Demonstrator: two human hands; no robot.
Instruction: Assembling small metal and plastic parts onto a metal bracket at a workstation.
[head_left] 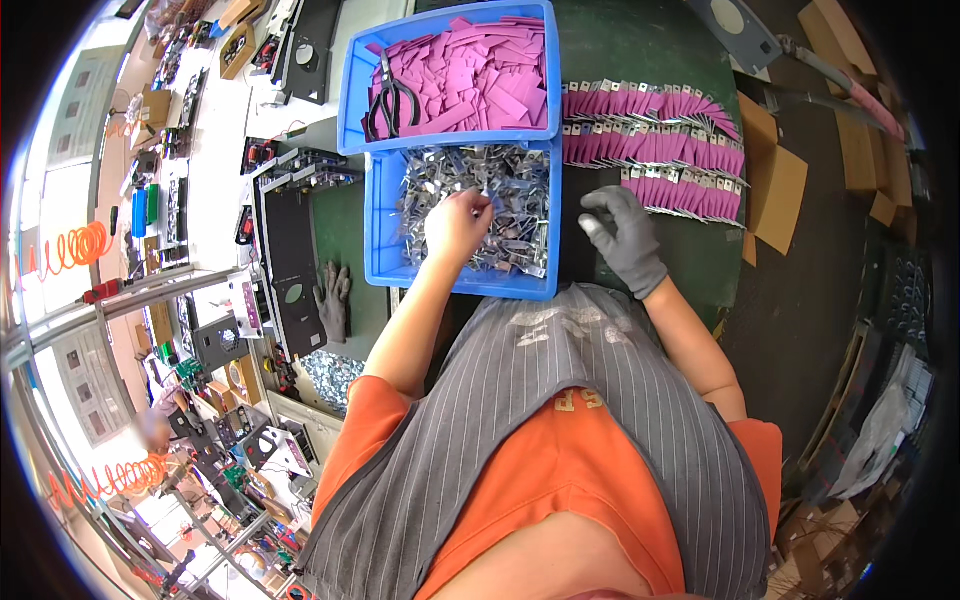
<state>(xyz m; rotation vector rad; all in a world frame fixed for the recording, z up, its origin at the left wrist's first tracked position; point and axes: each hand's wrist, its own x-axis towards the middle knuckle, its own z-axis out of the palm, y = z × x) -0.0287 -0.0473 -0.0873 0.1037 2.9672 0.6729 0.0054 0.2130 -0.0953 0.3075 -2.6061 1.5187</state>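
Note:
My left hand (457,228), bare, reaches over a blue bin (382,230) full of small metal parts (515,215). Its fingers are curled together among these pieces, and whatever they hold is too small to make out. To the right of that bin, over the dark green tabletop, is my right hand (628,243) in a grey glove. Its fingers are bent, with a gap between thumb and forefinger, and nothing shows between them. Just beyond it lie rows of pink strips with metal ends (680,195), packed side by side.
A second blue bin (352,90) behind holds loose pink strips (480,75) and black-handled scissors (392,105). A spare grey glove (333,300) lies left, near a black metal panel (287,260). Cardboard (780,195) stands past the table's right edge.

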